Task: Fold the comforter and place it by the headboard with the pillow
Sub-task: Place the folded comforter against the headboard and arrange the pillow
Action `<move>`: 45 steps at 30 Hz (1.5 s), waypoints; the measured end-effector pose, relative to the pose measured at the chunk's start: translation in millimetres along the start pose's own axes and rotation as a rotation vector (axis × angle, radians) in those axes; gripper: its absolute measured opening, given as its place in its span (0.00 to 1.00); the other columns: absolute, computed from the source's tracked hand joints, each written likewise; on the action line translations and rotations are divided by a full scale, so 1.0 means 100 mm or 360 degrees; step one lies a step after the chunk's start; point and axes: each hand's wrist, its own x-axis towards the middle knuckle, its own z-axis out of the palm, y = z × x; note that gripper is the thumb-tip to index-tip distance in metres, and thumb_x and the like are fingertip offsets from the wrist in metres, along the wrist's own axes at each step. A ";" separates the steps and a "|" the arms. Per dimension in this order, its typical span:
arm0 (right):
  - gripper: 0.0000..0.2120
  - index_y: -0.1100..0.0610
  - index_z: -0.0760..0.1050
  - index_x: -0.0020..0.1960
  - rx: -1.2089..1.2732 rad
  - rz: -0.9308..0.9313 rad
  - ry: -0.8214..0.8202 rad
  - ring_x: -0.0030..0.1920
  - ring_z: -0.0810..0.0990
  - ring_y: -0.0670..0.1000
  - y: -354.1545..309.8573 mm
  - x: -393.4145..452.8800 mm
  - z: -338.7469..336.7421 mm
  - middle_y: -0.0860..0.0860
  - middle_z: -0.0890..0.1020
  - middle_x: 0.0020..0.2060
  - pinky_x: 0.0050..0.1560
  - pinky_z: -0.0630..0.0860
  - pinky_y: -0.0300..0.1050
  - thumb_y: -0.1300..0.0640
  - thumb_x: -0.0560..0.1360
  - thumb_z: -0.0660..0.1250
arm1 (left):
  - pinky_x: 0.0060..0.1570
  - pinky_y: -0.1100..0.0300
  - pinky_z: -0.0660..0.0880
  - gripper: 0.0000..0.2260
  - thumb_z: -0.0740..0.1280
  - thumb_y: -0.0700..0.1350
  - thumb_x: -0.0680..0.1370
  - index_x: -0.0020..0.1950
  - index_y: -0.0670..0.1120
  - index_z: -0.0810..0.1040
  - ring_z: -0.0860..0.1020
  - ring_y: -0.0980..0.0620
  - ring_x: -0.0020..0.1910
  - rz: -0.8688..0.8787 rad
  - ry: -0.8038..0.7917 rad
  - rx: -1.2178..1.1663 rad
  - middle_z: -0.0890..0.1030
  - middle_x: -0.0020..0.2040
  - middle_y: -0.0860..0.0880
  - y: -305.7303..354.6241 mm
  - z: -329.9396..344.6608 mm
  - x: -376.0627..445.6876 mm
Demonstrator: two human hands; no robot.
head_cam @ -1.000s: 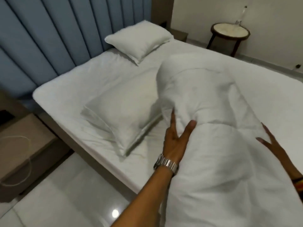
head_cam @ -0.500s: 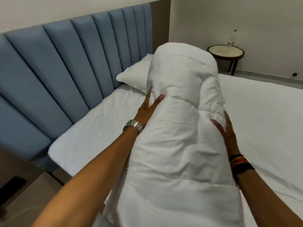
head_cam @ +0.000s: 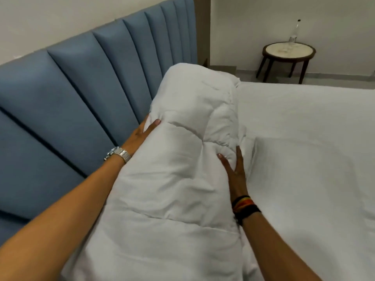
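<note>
- Comforter point(head_cam: 178, 179): folded into a long white bundle, lying along the blue headboard point(head_cam: 81, 94) at the bed's left side, long axis running from the near bottom edge of the view away toward the far corner of the bed. Far end humped up and leaning close to the headboard panels; whether touching them, cannot tell. Near end spilling out of view below.
- Bed sheet point(head_cam: 304, 149): bare and white to the right of the bundle, with a raised fold just beside the right flank.
- Pillow: not clearly visible; possibly hidden behind or under the far end of the bundle, so cannot tell.
- Left hand point(head_cam: 145, 129): wedged between bundle and headboard, palm flat against the left flank, fingers spread, pressing rather than pinching. Silver watch point(head_cam: 118, 154) on that wrist.
- Right hand point(head_cam: 234, 169): flat on the right flank, fingers splayed wide and pointing along the long axis, nothing closed around the cloth. Dark bands point(head_cam: 244, 205) on that wrist.
- Key relation: bundle squeezed between two open palms, both at about mid-length, the left slightly farther along; the headboard to the left.
- Likely next: push leftward and forward with the right palm to seat the bundle snug against the headboard, then slide the left hand out.
- Small round side table point(head_cam: 288, 51) with a bottle point(head_cam: 294, 31) well apart beyond the bed, irrelevant to the move.
</note>
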 end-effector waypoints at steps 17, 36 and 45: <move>0.31 0.41 0.41 0.86 -0.2297 -0.0341 -0.0437 0.85 0.38 0.57 1.89 0.66 1.79 0.53 0.43 0.86 0.77 0.35 0.74 0.34 0.85 0.40 | 0.78 0.34 0.45 0.29 0.47 0.62 0.84 0.84 0.60 0.46 0.44 0.33 0.82 0.0081 0.0316 0.1272 0.44 0.85 0.45 -2.93 0.75 0.03; 0.52 0.26 0.45 0.81 -0.1237 0.0813 0.0669 0.85 0.47 0.59 1.23 -0.53 -3.34 0.53 0.44 0.86 0.81 0.49 0.70 0.16 0.64 0.62 | 0.73 0.52 0.64 0.35 0.57 0.69 0.80 0.83 0.62 0.49 0.66 0.43 0.78 -0.0471 -0.0784 -0.0051 0.61 0.82 0.46 -0.67 4.04 -0.63; 0.43 0.38 0.59 0.83 -0.0328 0.0391 0.0691 0.76 0.71 0.48 1.07 -0.37 -3.57 0.42 0.70 0.78 0.78 0.66 0.48 0.38 0.74 0.77 | 0.68 0.58 0.71 0.38 0.68 0.71 0.73 0.80 0.62 0.61 0.75 0.48 0.70 -0.0312 -0.0260 -0.0223 0.75 0.73 0.53 0.04 4.25 -0.80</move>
